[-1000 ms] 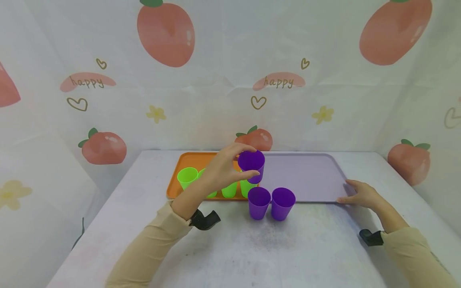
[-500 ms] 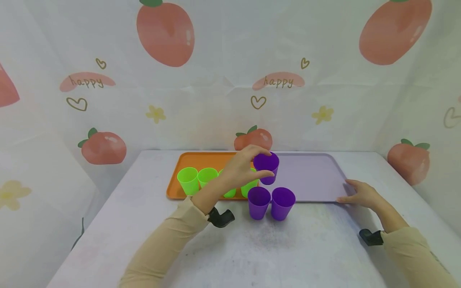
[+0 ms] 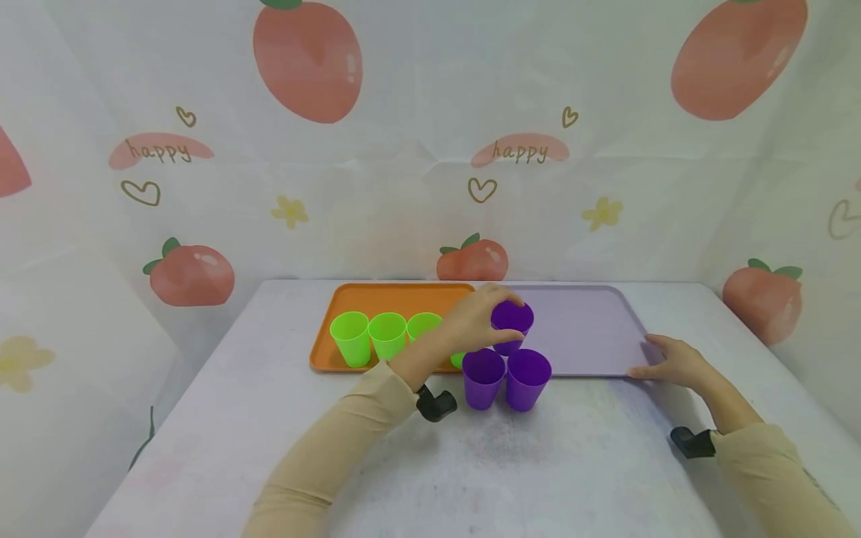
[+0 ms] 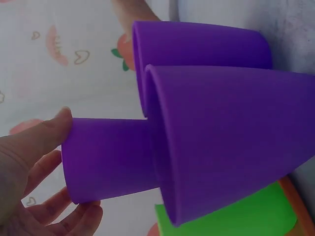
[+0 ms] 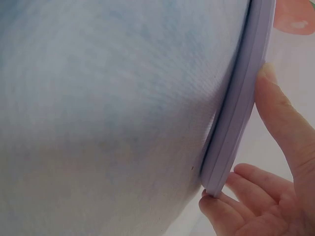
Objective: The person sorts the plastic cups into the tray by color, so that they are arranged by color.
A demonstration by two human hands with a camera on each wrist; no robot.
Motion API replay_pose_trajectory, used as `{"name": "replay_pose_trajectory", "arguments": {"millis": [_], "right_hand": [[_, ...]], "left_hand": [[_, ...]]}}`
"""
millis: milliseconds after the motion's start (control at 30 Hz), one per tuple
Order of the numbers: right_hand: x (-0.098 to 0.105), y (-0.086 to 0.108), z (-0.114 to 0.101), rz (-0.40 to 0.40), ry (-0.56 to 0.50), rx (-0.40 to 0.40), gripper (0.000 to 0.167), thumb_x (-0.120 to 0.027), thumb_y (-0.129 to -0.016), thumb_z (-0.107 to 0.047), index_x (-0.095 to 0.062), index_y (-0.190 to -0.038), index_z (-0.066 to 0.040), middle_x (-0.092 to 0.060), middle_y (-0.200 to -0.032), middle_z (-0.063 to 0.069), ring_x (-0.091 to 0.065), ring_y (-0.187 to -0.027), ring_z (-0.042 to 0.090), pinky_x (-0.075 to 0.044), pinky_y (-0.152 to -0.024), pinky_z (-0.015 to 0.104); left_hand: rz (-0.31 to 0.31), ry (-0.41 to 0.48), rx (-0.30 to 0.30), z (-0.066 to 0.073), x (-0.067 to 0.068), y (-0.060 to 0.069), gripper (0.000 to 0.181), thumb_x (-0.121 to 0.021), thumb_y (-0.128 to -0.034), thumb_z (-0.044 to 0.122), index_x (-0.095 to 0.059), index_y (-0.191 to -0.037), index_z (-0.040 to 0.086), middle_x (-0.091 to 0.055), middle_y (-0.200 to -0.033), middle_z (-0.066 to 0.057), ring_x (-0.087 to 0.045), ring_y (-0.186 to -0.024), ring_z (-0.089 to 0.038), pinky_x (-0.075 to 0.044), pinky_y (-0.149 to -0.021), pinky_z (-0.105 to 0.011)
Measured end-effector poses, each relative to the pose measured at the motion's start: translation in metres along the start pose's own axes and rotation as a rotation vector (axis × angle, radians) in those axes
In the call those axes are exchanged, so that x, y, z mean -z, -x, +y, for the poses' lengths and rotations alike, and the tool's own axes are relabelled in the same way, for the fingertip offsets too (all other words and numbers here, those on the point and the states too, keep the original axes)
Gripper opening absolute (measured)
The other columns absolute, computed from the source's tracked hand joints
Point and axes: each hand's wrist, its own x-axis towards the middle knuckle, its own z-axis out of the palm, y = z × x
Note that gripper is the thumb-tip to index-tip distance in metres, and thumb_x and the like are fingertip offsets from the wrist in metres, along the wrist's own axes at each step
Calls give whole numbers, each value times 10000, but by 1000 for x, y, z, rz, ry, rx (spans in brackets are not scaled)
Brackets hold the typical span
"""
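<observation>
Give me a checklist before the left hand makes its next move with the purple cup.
1. Left hand gripping the held purple cup near its rim: ok.
2. Held cup's mouth facing up: ok.
3. Right hand gripping the lilac tray by its near right corner: ok.
4. Held cup's base on the tray: cannot tell; hidden behind the two standing purple cups.
5. Those two cups on the tray: not ok; they stand on the table.

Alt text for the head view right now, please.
The left hand holds a purple cup behind two standing purple cups. The right hand grips the corner of a lilac tray; beside it, an orange tray carries upright green cups.
</observation>
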Motion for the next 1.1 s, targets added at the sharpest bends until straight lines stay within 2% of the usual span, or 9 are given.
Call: {"name": "replay_pose_trajectory", "arguments": {"millis": [133, 300, 733, 1100], "right_hand": [[-1, 0, 0, -10, -12, -12, 1040, -751, -723, -449, -248, -1338, 222, -253, -1332, 475, -265, -1221, 612, -309, -989, 686], [-1, 0, 0, -13, -17, -17, 1051, -750, -720, -462, -245, -1341, 219, -252, -1333, 473, -263, -1222, 611, -308, -987, 687], [-1, 0, 1, -5, -7, 2, 1040, -751, -718, -457, -258, -1335, 220, -263, -1327, 476, -274, -1216, 614, -321, -979, 685], [-1, -1, 2, 0, -3, 6, 1034, -751, -718, -457, -265, -1330, 221, -268, -1324, 475, -279, -1213, 613, -325, -977, 683]], "left_hand": [[-41, -24, 0, -1, -7, -4, 429, -707, -824, 274, -583, -1207, 128, -576, -1267, -35, -478, -1240, -187, -446, -1030, -295], [-83, -32, 39, -2, -13, -7, 424, -687, -839, 293, -573, -1224, 158, -545, -1294, -21, -510, -1205, -173, -474, -989, -289], [-145, -47, 60, -8, -23, -15, 385, -667, -853, 255, -570, -1214, 160, -521, -1275, -72, -525, -1163, -191, -477, -972, -284], [-167, -81, 67, -9, -31, -17, 401, -644, -876, 298, -552, -1235, 143, -499, -1310, -88, -516, -1192, -194, -462, -1009, -288]]}}
